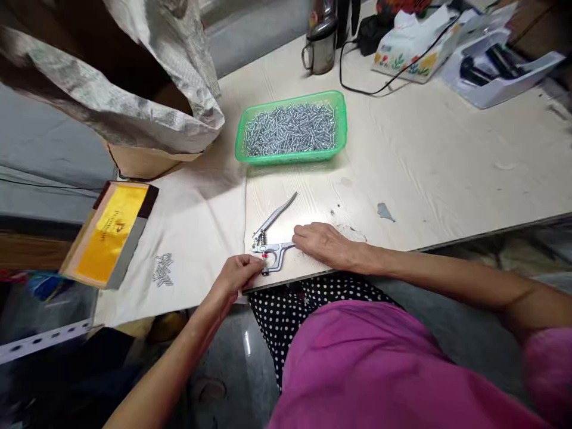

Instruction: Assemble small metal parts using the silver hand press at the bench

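A silver plier-like press tool (272,235) lies near the table's front edge, its upper handle raised toward the back. My left hand (236,275) pinches at the tool's jaw, where a small red part shows; what sits in the fingers is too small to name. My right hand (328,243) rests on the tool's lower handle, fingers curled over it. Behind them stands a green basket (340,119) filled with small silver metal parts. A small heap of the same parts (163,269) lies on the white cloth to the left.
A woven sack in a carton (147,89) looms at the back left. A yellow-topped box (109,232) lies at the left edge. A steel mug (320,47), a tissue pack (415,44), a black cable and a white device (500,65) stand at the back.
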{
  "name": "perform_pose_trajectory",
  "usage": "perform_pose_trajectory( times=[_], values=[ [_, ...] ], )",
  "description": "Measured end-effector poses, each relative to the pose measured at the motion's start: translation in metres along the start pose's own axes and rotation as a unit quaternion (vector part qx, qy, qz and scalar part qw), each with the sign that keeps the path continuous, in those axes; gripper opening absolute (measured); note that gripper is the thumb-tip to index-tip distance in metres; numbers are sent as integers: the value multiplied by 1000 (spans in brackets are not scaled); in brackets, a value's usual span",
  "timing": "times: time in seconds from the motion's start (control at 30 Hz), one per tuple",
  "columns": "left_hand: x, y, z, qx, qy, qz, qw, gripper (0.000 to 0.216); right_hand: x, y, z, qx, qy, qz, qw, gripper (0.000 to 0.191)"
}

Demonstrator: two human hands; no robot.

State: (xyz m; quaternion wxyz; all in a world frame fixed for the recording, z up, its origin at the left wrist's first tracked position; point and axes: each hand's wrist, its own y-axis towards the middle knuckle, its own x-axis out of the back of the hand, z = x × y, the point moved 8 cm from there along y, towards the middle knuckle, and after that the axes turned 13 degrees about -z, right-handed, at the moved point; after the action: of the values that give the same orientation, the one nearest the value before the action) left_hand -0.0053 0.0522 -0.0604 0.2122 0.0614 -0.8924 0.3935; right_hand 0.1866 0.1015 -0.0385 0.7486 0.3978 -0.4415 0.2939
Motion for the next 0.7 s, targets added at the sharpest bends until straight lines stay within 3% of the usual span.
perform_pose_trajectory(
  times=[0.37,0.57,0.7],
  values=[
    [-7,-1,-18,35,111,73,991,41,8,3,3,-16,17,11,1000,26],
    [-4,-4,-9,70,105,51,991,43,16,3,-7,-16,51,27,998,14],
    [-5,-12,-2,98,79,38,991,39,29,19,-33,-28,12,-6,1000,87]
  ],
)
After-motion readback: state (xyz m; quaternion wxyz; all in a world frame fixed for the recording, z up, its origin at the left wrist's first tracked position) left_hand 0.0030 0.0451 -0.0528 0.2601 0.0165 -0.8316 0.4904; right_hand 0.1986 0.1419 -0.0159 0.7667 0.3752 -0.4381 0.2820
